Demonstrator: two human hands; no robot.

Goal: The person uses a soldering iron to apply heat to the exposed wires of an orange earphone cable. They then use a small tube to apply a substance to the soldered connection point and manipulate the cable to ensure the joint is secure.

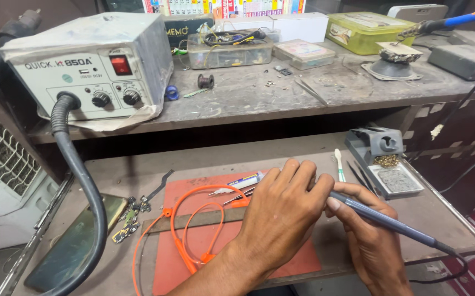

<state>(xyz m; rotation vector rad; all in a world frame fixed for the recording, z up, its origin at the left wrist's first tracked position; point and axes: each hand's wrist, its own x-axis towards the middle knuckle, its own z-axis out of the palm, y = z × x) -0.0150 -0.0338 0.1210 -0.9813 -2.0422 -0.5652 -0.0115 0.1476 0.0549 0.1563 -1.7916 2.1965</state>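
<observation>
Head view: right hand wrapped around a slim grey soldering iron, pen-style, fingers closed on the forward part of the handle, cord end trailing down-right off the bench edge. Tip hidden behind the left hand, so contact point not visible. Left hand curled palm-down over the orange mat, fingers bent and pressing on something beneath; whatever sits under it hidden, so hold cannot be told for sure. Orange cable looped on the mat just left of that hand, running under the wrist area.

Handling judgement: iron looks light, rigid, easy to steer; handle sleeve likely grippy, safe hold well back from the hot end. Cable looks soft, floppy, light, prone to springing out of place; best pinned flat near the worked end rather than pinched mid-loop.

Around: white tube and tweezers lying on the mat's far edge, just beside left fingers. Iron stand with brass wool to the right, near. Small circuit pieces at left, apart from the mat. Hot-air station on the upper shelf, black hose hanging down.
</observation>
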